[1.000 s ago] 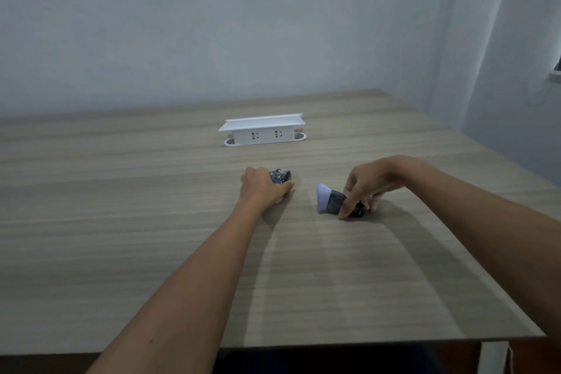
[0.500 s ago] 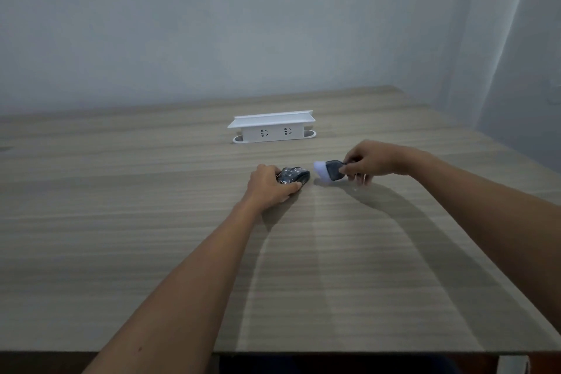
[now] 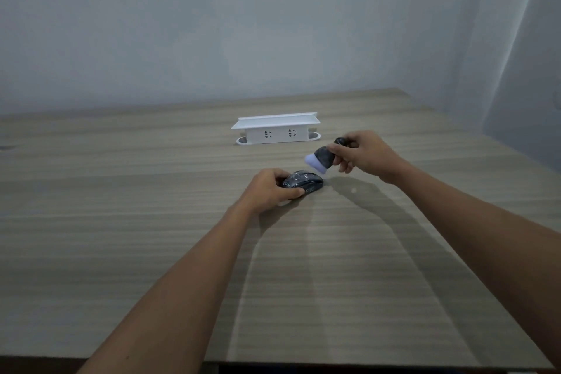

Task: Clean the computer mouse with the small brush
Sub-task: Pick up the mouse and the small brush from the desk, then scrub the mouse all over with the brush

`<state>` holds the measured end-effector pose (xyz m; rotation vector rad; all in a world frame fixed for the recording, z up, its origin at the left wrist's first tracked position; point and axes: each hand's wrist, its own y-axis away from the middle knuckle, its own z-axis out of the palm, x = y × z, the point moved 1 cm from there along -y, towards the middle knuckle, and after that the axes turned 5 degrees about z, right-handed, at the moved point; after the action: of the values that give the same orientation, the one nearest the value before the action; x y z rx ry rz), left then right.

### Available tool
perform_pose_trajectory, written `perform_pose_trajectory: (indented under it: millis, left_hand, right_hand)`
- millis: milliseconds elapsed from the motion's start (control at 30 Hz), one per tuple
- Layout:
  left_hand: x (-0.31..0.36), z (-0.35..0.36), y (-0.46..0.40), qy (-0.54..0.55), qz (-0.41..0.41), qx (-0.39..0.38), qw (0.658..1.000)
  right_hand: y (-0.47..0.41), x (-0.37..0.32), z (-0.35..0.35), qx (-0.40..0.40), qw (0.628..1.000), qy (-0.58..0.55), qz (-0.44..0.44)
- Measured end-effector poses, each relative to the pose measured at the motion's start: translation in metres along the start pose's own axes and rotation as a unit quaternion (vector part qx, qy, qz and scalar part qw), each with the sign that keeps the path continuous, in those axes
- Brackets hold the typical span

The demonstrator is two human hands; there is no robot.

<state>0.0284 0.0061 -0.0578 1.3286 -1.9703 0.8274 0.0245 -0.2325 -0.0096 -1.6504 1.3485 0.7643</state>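
A dark patterned computer mouse [image 3: 305, 183] lies on the wooden table [image 3: 151, 222] near its middle. My left hand [image 3: 268, 188] grips the mouse from its left side, covering that end. My right hand [image 3: 362, 155] holds a small brush [image 3: 321, 157] by its dark handle, lifted off the table. The brush's pale lilac bristles point down and left, just above the right end of the mouse. I cannot tell whether the bristles touch the mouse.
A white power strip holder [image 3: 276, 129] with two sockets stands on the table behind the hands. The wall rises past the table's far edge, a corner and curtain at the right. The table's near edge runs along the bottom.
My right hand has lifted the brush from the table and brought it left, above the mouse. My left hand has kept its hold on the mouse.
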Motion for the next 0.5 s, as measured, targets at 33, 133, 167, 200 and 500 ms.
perform_pose_trajectory:
  millis: [33,133,167,200,500]
  left_hand:
    - [0.0,-0.001,0.0,0.002,0.003,-0.007,1.0]
    - [0.0,-0.005,-0.001,-0.007,0.016,-0.024,1.0]
    - [0.0,-0.005,-0.001,-0.009,0.019,-0.029,0.999]
    - [-0.001,-0.006,-0.001,-0.009,0.021,-0.033,0.999]
    - [0.001,-0.008,-0.004,-0.018,0.029,-0.048,0.998]
  right_hand:
    - [-0.001,-0.004,0.003,0.001,1.0,-0.002,-0.006]
    - [-0.003,-0.014,0.012,-0.014,1.0,0.014,-0.02]
    - [-0.004,-0.017,0.015,-0.023,0.999,0.029,-0.023]
    - [-0.005,-0.019,0.018,-0.031,0.998,0.047,-0.024]
    - [-0.013,-0.011,0.013,-0.007,0.987,0.158,0.001]
